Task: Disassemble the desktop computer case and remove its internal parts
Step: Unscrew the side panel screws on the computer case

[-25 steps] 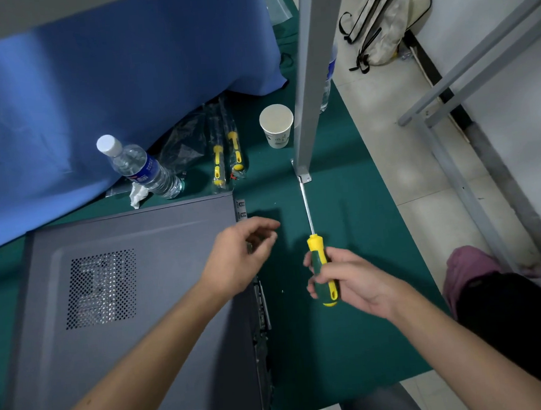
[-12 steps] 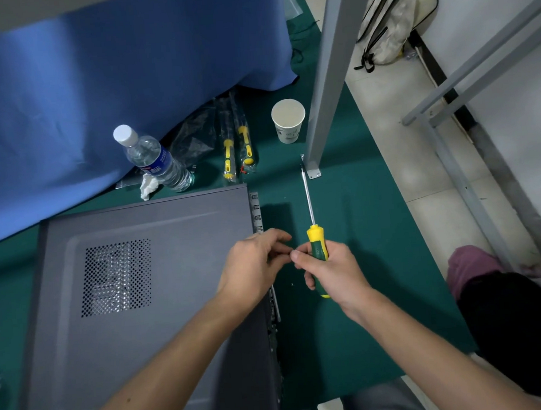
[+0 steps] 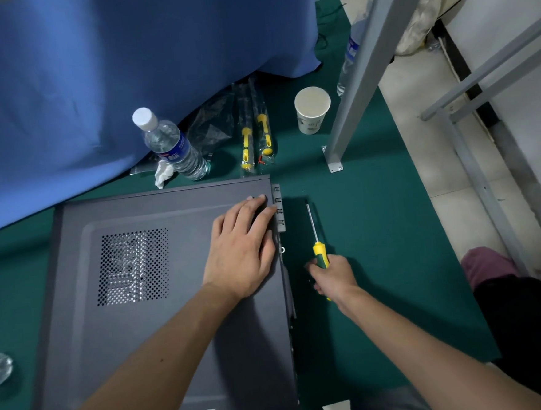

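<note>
Computer case (image 3: 161,308), dark grey, lay flat on its side on the green mat (image 3: 378,261), its vented side panel (image 3: 132,267) facing up at me. My left hand (image 3: 242,254) rested palm-down on that panel near the far right corner, fingers straight and spread, the fingertips (image 3: 262,199) reaching the panel's edge just beside the rear bracket slots (image 3: 278,209). My right hand (image 3: 333,279) was clenched around the handle of a yellow-and-green screwdriver (image 3: 317,243), held just right of the case over the mat, its shaft pointing away from me.

Beyond the case stood a water bottle (image 3: 170,146) with a white cap, a crumpled tissue (image 3: 164,177) at its base, two bagged yellow-handled tools (image 3: 255,138), and a paper cup (image 3: 312,109). A grey metal post (image 3: 359,73) met the mat beside the cup. Blue cloth (image 3: 109,72) hung behind them all.
</note>
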